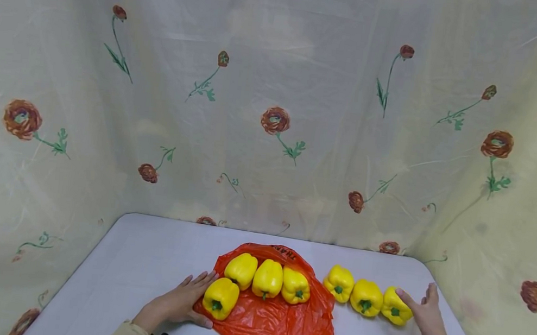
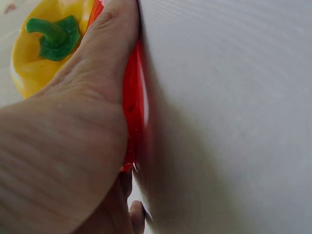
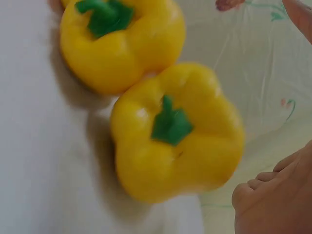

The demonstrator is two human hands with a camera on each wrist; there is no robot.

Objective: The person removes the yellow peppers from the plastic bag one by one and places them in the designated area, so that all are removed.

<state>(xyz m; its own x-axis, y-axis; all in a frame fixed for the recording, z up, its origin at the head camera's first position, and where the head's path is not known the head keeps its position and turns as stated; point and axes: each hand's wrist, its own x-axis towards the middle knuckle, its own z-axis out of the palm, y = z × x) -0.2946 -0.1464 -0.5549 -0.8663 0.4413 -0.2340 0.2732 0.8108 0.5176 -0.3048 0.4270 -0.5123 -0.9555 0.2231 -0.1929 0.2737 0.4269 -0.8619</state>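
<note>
A red plastic bag (image 1: 271, 326) lies flat on the white table, with several yellow bell peppers with green stems on its upper half. My left hand (image 1: 182, 301) rests on the bag's left edge, fingers extended, beside the lower-left bell pepper (image 1: 221, 297). In the left wrist view, red plastic (image 2: 132, 92) shows beneath the thumb. My right hand (image 1: 431, 320) is held with thumb and fingers spread at the right end of a row of three bell peppers. Its thumb overlaps the rightmost bell pepper (image 1: 396, 306) in the head view; the right wrist view shows that bell pepper (image 3: 204, 161) outside the grasp.
The other two bell peppers of the row, the middle one (image 1: 367, 297) and the left one (image 1: 339, 282), stand by the bag's right edge. A floral curtain (image 1: 315, 194) surrounds the white table (image 1: 152, 248) at the back and sides. Each wrist wears a black device.
</note>
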